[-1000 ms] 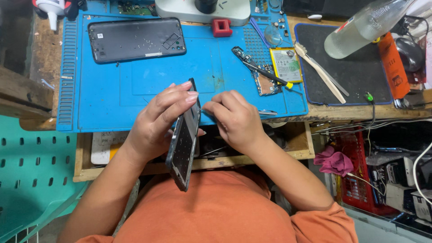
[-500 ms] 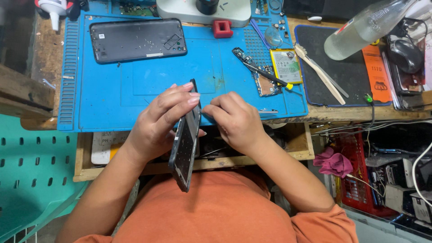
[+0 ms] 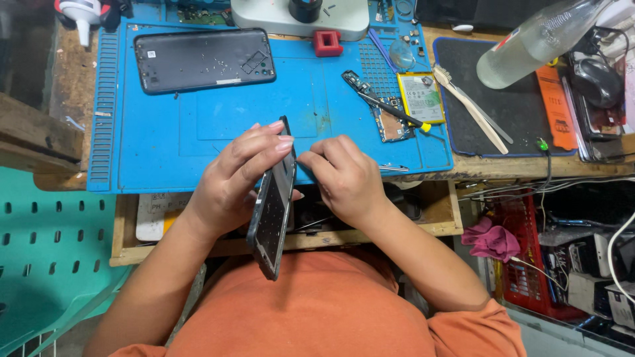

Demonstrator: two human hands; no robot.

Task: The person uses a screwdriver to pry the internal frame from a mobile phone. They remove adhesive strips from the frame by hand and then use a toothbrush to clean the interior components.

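Note:
My left hand (image 3: 233, 177) grips a dark phone frame (image 3: 271, 218) held on edge, tilted, over the front of the blue work mat (image 3: 165, 139). Its fingers curl over the frame's upper end. My right hand (image 3: 340, 175) is closed, with its fingertips pinched against the frame's right side near the top; what sits between the fingers is hidden. A black phone back cover (image 3: 204, 59) lies flat on the mat at the upper left. A circuit board (image 3: 377, 109), a screwdriver (image 3: 393, 112) and a phone battery (image 3: 422, 98) lie at the mat's right.
A small red block (image 3: 328, 43) and a grey microscope base (image 3: 301, 16) stand at the back. A black mat (image 3: 509, 106) at the right carries tweezers (image 3: 471, 109) and a clear bottle (image 3: 539, 43). An open drawer (image 3: 152, 218) sits below the bench. A teal plastic chair (image 3: 46, 258) is left.
Both hands and the phone frame have stayed nearly in place; the right fingertips shifted slightly along the frame's edge. The view has drifted a little.

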